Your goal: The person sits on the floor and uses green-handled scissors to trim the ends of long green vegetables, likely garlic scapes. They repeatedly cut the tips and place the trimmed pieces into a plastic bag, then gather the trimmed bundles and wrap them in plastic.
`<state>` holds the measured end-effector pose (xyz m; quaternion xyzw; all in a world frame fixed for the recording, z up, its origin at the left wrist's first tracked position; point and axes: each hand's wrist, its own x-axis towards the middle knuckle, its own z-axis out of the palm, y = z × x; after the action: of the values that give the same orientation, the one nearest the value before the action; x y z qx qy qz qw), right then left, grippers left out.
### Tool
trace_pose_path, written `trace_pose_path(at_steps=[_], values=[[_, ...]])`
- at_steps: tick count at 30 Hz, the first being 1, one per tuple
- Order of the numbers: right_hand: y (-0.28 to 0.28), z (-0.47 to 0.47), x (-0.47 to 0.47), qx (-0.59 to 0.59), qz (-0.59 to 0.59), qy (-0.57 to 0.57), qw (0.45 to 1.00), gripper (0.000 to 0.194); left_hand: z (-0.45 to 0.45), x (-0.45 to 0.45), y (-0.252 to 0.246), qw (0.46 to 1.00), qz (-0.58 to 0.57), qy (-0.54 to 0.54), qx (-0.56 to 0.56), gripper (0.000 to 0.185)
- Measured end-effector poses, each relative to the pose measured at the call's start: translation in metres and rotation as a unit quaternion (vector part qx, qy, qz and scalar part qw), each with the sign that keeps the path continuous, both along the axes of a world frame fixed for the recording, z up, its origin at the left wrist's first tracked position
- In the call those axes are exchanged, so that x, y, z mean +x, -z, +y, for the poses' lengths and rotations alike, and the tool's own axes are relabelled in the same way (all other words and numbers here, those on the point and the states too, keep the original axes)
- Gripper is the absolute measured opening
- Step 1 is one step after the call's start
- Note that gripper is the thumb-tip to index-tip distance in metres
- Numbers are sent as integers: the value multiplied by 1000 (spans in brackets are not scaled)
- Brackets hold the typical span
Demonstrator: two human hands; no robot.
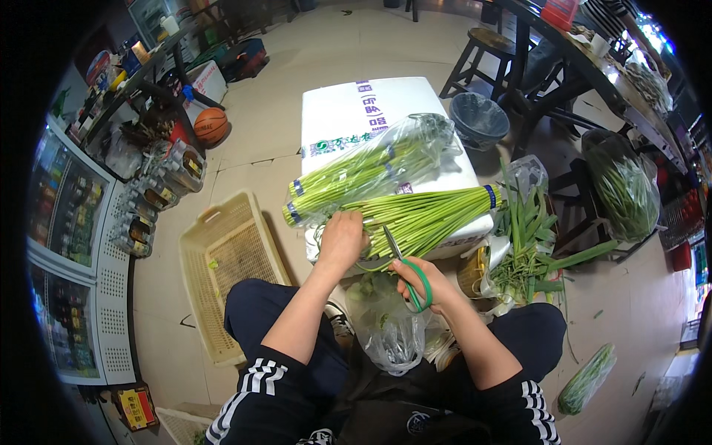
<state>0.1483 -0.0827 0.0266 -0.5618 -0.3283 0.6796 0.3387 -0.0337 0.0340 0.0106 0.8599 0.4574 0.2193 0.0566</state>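
Observation:
My right hand (pixel 425 283) holds scissors (pixel 418 286) with green handles, their metal blades pointing up and left over a bundle of garlic scapes (pixel 428 214). A dark blue band (pixel 492 197) ties the bundle at its right end, and the stems fan out toward my left hand (pixel 344 236). That hand grips the thin, curling ends at the bundle's left; its fingertips are partly hidden. More banded garlic scapes (pixel 356 172) lie in a clear plastic bag just beyond. Both lots rest on a white foam box (pixel 328 114) bearing writing.
A clear plastic bag (pixel 389 334) hangs between my knees. A cream plastic basket (pixel 222 250) stands on the left. Cut greens (pixel 523 250) are heaped at right, near a dark bin (pixel 479 119) and a wooden stool (pixel 489 44). One wrapped vegetable bundle (pixel 587 381) lies on the floor.

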Motion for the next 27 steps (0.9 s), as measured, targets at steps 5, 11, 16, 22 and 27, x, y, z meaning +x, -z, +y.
trace_pose_path(at_steps=[5,11,16,22,27], values=[[-11,-6,2,0,3,-15,1000,43,2,-10,-17,963,-128,-21,-236,20],[-9,-5,2,2,12,-20,1000,44,7,-9,-14,839,-324,-21,-437,14],[-9,-4,3,8,2,-25,1000,44,9,-9,-20,834,-302,-23,-460,15],[-1,0,2,11,3,-30,999,41,11,-10,-16,811,-318,-32,-489,13],[-3,1,-2,12,11,-13,1000,38,10,-10,-17,807,-317,-44,-497,13]])
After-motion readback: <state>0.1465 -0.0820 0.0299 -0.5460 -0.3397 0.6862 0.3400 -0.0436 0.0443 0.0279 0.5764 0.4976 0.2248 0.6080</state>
